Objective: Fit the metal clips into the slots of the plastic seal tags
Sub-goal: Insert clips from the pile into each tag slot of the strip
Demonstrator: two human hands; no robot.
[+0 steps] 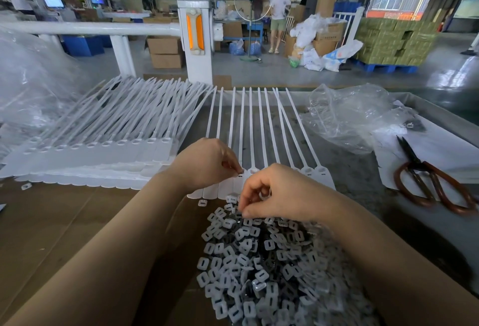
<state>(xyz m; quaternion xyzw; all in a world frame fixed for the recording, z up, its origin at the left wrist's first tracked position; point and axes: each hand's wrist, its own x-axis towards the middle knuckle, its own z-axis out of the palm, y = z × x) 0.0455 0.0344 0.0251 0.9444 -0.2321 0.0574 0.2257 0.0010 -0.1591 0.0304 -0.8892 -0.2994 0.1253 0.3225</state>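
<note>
A row of white plastic seal tags (261,128) lies side by side before me, tails pointing away, heads under my hands. My left hand (207,162) pinches a small clip at the slot of one tag head (239,178). My right hand (274,193) hovers over the far edge of a heap of small clips (259,266) and pinches a clip between thumb and fingers. The heap of white-framed clips fills the space between my forearms. The fingertips hide most of both clips.
A thick stack of more white tags (98,154) lies at the left. Brown-handled scissors (425,183) rest on a white sheet at the right, behind crumpled clear plastic (350,115). Brown cardboard (51,222) covers the near table. A white railing and two people stand beyond.
</note>
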